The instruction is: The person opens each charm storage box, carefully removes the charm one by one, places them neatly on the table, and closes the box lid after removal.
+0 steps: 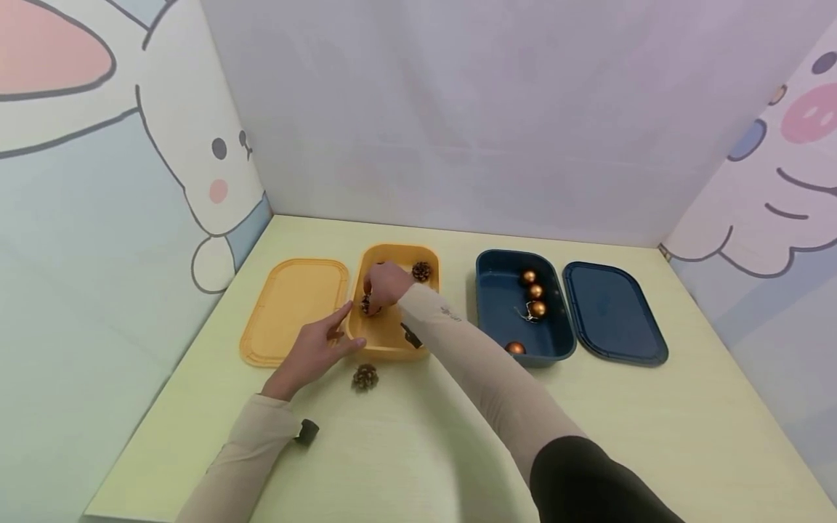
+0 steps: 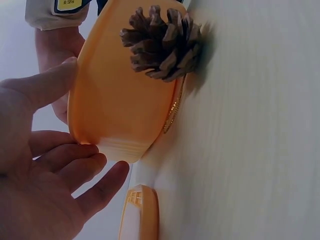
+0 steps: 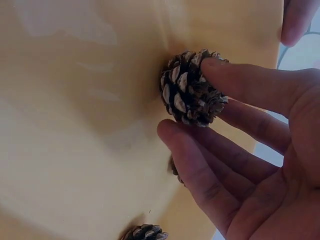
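Note:
Inside the yellow box (image 1: 386, 341), my right hand (image 1: 387, 283) pinches a pine cone (image 3: 185, 87) between thumb and fingers, low against the box's surface. A second pine cone (image 1: 421, 272) lies in the box's far right corner. Part of another cone (image 3: 175, 170) shows behind my right fingers. My left hand (image 1: 317, 347) spreads across the box's near left corner, thumb at the near rim and loosely bent fingers at the left side. On the table just in front of the box sits one more pine cone (image 2: 165, 45), with a gold cord (image 2: 172, 112) beside it.
The yellow lid (image 1: 297, 312) lies flat to the left of the yellow box. To the right stands a dark blue box (image 1: 493, 312) holding several copper-coloured balls (image 1: 536, 292). Its blue lid (image 1: 615, 312) lies right beside it. Walls rise along the table's back and sides.

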Demonstrator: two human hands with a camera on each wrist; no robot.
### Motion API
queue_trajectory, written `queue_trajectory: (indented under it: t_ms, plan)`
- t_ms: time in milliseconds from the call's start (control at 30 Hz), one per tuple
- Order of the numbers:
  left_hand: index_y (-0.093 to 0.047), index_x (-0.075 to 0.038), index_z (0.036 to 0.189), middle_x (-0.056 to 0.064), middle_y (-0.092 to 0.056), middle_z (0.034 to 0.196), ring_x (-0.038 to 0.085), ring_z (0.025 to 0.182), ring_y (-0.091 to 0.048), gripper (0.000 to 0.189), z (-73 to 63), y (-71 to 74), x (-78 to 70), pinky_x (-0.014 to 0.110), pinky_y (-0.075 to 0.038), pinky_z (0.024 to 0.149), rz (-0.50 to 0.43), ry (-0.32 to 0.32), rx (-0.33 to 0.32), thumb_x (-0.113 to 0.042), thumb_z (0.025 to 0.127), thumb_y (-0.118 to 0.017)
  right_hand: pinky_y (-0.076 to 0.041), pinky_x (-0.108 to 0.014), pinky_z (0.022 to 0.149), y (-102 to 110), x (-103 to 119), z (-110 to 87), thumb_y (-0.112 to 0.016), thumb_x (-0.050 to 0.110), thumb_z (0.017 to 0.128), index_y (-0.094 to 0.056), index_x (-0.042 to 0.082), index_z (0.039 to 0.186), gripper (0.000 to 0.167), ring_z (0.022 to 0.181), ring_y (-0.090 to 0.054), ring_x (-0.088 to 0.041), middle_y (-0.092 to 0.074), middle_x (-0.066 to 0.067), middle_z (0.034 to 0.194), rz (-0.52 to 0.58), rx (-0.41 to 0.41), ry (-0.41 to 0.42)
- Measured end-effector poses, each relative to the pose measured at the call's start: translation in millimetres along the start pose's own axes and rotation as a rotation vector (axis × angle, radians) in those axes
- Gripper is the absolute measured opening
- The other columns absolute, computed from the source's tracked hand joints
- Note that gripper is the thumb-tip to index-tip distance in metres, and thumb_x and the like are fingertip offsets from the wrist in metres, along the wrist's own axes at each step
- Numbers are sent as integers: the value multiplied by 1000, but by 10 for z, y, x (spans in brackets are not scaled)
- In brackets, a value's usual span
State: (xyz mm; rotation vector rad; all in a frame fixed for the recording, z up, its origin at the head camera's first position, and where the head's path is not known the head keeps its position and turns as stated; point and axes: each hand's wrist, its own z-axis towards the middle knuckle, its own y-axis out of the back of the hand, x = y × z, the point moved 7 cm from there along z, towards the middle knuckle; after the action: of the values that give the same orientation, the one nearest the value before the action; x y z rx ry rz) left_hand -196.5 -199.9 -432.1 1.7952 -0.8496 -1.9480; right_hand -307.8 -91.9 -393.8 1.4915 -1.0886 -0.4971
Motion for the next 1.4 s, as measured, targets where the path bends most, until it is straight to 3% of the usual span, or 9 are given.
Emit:
queue_trajectory:
  t_ms: [267, 567, 667, 800, 1033, 1200, 1400]
  plan:
    - [-33, -12, 158, 13, -37, 161, 40, 130, -59, 84, 1, 17, -6, 51, -49, 106, -2, -22, -14, -46, 91, -71, -57, -28, 78, 0, 18, 16, -72, 9, 88, -76, 13, 109, 22, 95, -66, -17, -73, -3, 113, -21, -4, 20]
    - [-34, -11, 157, 12, -37, 161, 40, 130, -58, 83, 3, -21, 16, 51, -50, 106, 1, -12, -11, -42, 91, -72, -50, -23, 53, -49, -104, 39, -67, 7, 89, -73, 10, 97, 10, 69, -63, -14, -72, -5, 99, 51, 21, 10]
    - [-34, -11, 157, 13, -37, 161, 39, 130, -59, 83, 7, -15, 6, 51, -50, 105, -3, -17, -17, -41, 91, -73, -49, -23, 56, 10, -119, 10, -68, 8, 87, -73, 10, 97, 11, 71, -62, -13, -73, -5, 99, 46, 13, 43]
    - [-35, -11, 157, 13, -39, 160, 38, 129, -60, 84, 16, 3, 6, 53, -50, 104, 1, -13, -20, -44, 90, -73, -52, -25, 67, 139, -94, -102, -68, 9, 87, -75, 9, 102, 16, 84, -64, -16, -74, -5, 107, 32, 7, 95]
    - [-34, -11, 157, 13, -38, 160, 38, 130, -59, 83, 38, 22, 5, 53, -49, 106, 15, -10, -19, -44, 91, -72, -57, -33, 84, 310, -102, -347, -72, 11, 86, -74, 9, 109, 23, 95, -67, -19, -73, -6, 109, 139, -32, 131]
    - [-33, -11, 158, 15, -38, 160, 39, 131, -58, 85, 24, 19, 17, 53, -49, 106, 28, 7, -11, -48, 91, -70, -57, -28, 80, 324, -121, -513, -73, 15, 87, -75, 9, 113, 27, 94, -68, -16, -76, -5, 107, 184, -76, 168]
    - [-33, -12, 158, 16, -39, 160, 40, 131, -58, 81, 25, 6, 14, 55, -49, 105, 28, 11, -9, -42, 92, -71, -61, -29, 66, 273, -139, -759, -71, 15, 91, -70, 9, 121, 31, 89, -74, -29, -73, -10, 116, 414, -43, 168]
